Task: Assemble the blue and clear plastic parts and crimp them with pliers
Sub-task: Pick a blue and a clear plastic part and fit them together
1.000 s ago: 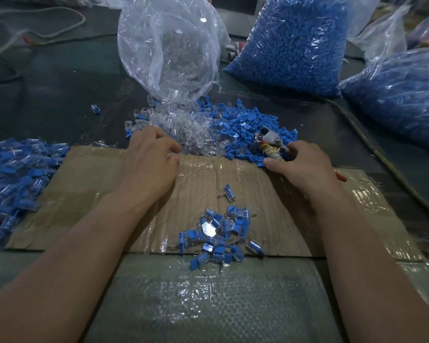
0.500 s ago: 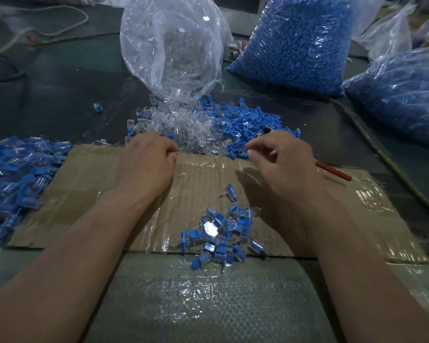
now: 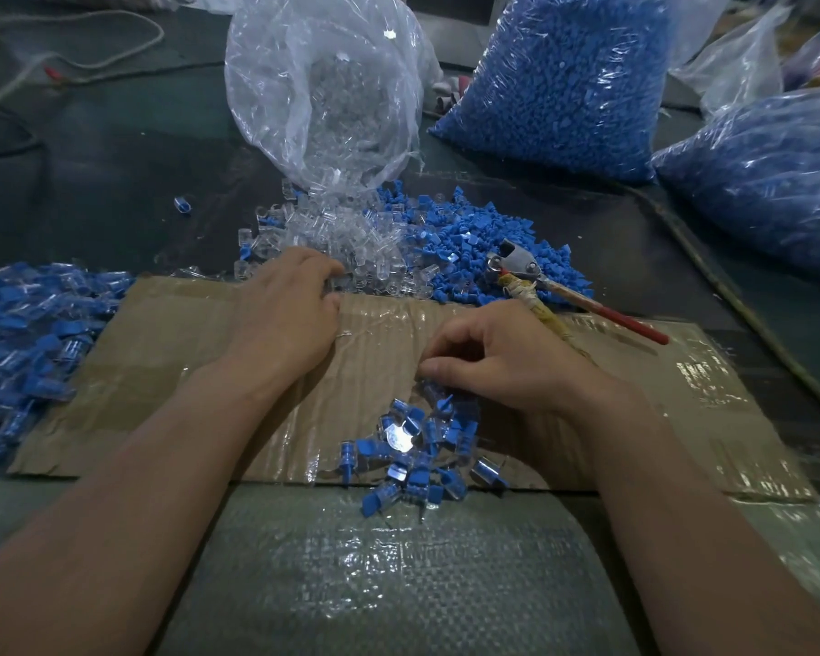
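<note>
Had fingers (image 3: 320,272) of left hand (image 3: 285,319) curled into near edge of clear parts (image 3: 351,239), grasp hidden. Had right hand (image 3: 512,357) curled over near pile (image 3: 413,452) on cardboard (image 3: 162,348), hold unclear. Had pliers (image 3: 517,267) lying free on blue parts (image 3: 469,239), far right.

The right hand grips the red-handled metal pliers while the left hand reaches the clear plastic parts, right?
Not quite. In the head view the red-handled metal pliers lie beside the right hand, which curls over the small blue-and-clear pile. The left hand does reach the clear plastic parts.
</note>
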Demonstrator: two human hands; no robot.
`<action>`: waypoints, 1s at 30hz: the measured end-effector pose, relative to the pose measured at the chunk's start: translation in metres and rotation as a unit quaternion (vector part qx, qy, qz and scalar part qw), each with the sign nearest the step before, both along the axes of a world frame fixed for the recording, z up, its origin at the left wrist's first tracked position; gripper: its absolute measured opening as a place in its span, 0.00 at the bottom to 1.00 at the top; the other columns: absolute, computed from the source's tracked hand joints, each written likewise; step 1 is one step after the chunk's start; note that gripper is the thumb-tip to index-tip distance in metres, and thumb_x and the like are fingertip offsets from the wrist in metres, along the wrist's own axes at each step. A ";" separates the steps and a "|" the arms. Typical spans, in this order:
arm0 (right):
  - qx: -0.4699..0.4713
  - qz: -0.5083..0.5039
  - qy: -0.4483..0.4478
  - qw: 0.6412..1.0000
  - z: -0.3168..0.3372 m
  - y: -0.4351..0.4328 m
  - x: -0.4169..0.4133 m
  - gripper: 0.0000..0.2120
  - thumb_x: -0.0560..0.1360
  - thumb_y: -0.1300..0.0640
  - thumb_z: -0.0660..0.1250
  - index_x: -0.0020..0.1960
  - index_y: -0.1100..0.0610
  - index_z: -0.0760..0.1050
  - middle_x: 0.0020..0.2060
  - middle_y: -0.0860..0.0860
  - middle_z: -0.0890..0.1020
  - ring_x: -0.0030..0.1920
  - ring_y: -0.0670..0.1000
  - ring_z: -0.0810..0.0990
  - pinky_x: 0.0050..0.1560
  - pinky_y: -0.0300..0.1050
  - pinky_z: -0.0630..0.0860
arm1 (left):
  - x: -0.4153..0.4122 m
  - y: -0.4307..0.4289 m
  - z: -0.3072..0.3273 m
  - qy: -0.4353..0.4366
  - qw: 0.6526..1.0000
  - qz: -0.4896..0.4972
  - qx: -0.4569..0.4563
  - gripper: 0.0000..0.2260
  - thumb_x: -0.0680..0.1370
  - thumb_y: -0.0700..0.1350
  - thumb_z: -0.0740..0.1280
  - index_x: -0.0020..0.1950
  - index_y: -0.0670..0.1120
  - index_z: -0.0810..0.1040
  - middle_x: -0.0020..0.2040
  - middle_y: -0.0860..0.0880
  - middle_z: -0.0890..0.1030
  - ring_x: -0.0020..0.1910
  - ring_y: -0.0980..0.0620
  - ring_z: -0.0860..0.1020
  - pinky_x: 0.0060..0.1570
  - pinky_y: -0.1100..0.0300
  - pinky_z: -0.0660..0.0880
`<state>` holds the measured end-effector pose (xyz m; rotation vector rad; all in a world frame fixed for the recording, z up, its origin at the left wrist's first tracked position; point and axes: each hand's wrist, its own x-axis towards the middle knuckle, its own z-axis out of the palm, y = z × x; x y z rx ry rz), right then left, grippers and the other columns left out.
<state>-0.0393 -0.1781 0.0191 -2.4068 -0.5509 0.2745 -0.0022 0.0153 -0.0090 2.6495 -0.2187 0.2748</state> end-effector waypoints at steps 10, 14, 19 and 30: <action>-0.027 -0.112 -0.144 0.983 -0.006 -0.003 0.010 0.07 0.75 0.56 0.66 0.50 0.55 0.80 0.37 0.40 0.76 0.39 0.40 0.73 0.42 0.33 0.70 | 0.000 0.000 -0.001 -0.050 0.996 0.032 -0.072 0.05 0.76 0.41 0.67 0.50 0.46 0.79 0.47 0.51 0.71 0.47 0.52 0.70 0.47 0.61 0.63; -0.099 -0.163 -0.195 0.962 -0.014 -0.003 0.023 0.11 0.77 0.58 0.62 0.57 0.55 0.78 0.50 0.51 0.78 0.51 0.49 0.73 0.53 0.41 0.68 | -0.002 -0.003 0.002 -0.064 0.978 0.030 -0.197 0.10 0.75 0.40 0.67 0.55 0.47 0.79 0.44 0.55 0.76 0.39 0.61 0.73 0.40 0.74 0.66; -0.153 -0.139 -0.215 0.955 -0.024 0.004 0.030 0.15 0.78 0.57 0.60 0.64 0.55 0.73 0.56 0.52 0.74 0.56 0.50 0.70 0.52 0.37 0.62 | -0.007 -0.010 0.007 0.063 0.899 -0.022 -0.434 0.16 0.77 0.31 0.61 0.47 0.53 0.78 0.40 0.49 0.78 0.36 0.59 0.78 0.38 0.66 0.79; -0.152 -0.133 -0.201 0.959 -0.023 0.002 0.032 0.07 0.77 0.58 0.61 0.53 0.57 0.76 0.50 0.52 0.75 0.51 0.49 0.71 0.50 0.39 0.65 | -0.012 -0.010 0.015 0.132 0.859 -0.021 -0.495 0.11 0.69 0.32 0.71 0.44 0.47 0.80 0.41 0.47 0.79 0.34 0.54 0.79 0.35 0.63 0.79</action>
